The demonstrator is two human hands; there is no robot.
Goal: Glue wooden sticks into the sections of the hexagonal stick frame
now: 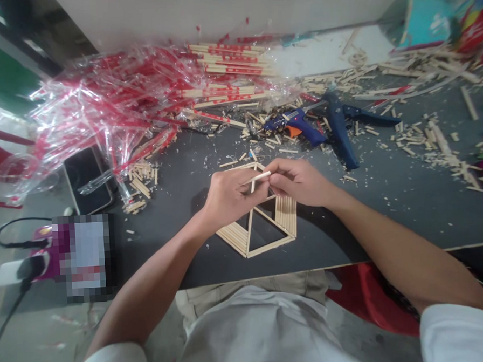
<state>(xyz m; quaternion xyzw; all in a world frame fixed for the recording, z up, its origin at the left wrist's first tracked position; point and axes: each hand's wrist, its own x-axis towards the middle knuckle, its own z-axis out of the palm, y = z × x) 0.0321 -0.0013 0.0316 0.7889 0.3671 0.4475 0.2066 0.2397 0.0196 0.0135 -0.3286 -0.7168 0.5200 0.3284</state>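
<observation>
Stick frame (286,215) is laid flat on the dark table (155,239). Above it, a short stick (261,176) is pinched between fingers of the left hand (228,198); whether its tip is also gripped by the right hand (300,180) cannot be told. A glue gun (308,130) is seen at one o'clock, wrapped sticks (235,69) at twelve.

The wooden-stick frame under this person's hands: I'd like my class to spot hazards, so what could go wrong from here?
1. The left hand and right hand hold a short stick over the wooden-stick frame; a slip might drop it or jolt the frame.

2. The blue glue gun lies among loose offcuts beyond the frame. If hot, which I can't tell, it could burn a reaching hand.
</observation>
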